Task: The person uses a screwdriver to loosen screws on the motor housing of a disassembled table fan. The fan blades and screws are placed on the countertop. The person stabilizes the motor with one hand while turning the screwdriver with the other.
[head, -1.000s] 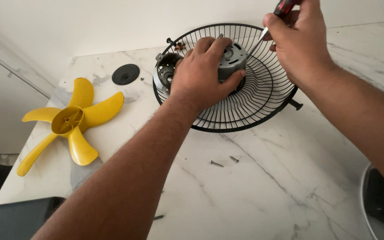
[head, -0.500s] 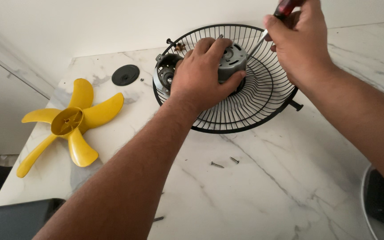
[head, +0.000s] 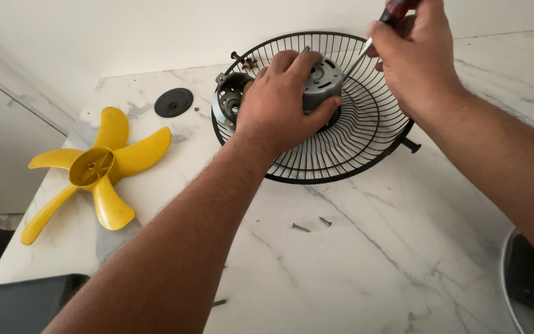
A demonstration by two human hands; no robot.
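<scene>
My left hand (head: 282, 102) grips a grey fan motor (head: 324, 83) that sits inside a black wire fan guard (head: 366, 142) on the white marble table (head: 372, 260). My right hand (head: 418, 59) holds a red-handled screwdriver (head: 390, 15) above the guard's far side. The screwdriver's metal shaft points down at the top of the motor. Part of the motor is hidden under my left fingers.
A yellow fan blade (head: 94, 170) lies at the left of the table. A black round cap (head: 173, 102) rests near the wall. Two loose screws (head: 309, 224) lie in front of the guard. A dark object (head: 20, 303) sits at the bottom left corner.
</scene>
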